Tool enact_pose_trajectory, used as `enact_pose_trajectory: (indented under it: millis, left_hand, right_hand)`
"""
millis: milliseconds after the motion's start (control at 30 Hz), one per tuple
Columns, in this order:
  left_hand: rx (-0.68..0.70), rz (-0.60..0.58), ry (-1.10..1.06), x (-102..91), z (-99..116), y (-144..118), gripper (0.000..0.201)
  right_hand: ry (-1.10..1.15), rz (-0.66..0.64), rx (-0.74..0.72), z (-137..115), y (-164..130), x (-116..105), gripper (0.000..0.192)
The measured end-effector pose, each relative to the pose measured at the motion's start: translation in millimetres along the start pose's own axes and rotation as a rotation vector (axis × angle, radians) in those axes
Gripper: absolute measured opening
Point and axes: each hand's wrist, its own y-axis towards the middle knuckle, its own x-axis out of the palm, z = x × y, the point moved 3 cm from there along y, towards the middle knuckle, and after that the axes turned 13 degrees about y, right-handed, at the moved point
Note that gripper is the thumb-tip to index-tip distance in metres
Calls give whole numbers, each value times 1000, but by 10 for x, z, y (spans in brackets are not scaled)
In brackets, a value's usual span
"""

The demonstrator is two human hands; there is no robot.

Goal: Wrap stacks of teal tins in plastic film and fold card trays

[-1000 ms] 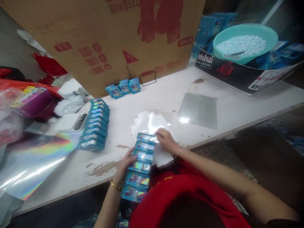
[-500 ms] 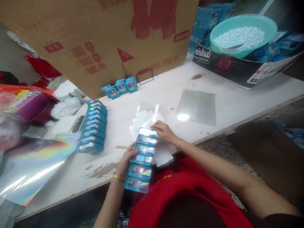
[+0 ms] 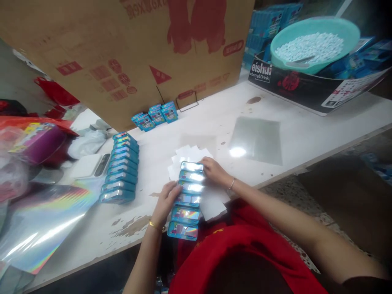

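Left hand [image 3: 167, 200] and right hand [image 3: 214, 171] clasp glossy rectangular blue tins [image 3: 188, 198].

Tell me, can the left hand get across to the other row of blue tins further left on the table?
Probably yes: the left hand rests on the near row, and only bare table lies between it and the other row.
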Motion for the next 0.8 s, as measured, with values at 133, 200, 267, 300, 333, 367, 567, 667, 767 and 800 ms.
enact_pose_trajectory:
  millis: [133,200,267,300,333,367,567,667,767,800]
  left_hand:
    - [208,53,313,-215,-42,178,35]
    - [366,145,493,-272,7,324,29]
    - [496,219,785,-256,66,499,32]
    - [543,228,937,-223,88,589,36]
    - [579,227,1068,-183,103,675,35]
    - [609,222,1168,-142,114,751,29]
    - [677,375,1281,-98,199,900,17]
    - [693,434,1206,-154,268,860,26]
    - [696,394,1130,-168,306,851,32]
    - [687,383,1099,-168,310,859,33]
  right_hand:
    - [-197,-33,24,-85,-87,67,31]
    - [-322,-12,43,-152,-118,69,34]
    - [-446,2,72,-202,-141,68,37]
    - [-509,0,98,-213,-149,71,35]
    - [-569,-6,131,-214,-156,75,29]
    - [-622,-16,165,-207,-159,81,23]
    - [-757,52,193,-203,-99,68,16]
    - [-749,159,107,-299,-64,30,19]
    - [-732,195,30,-401,-48,25,22]
    - [-727,199,16,-427,-44,27,22]
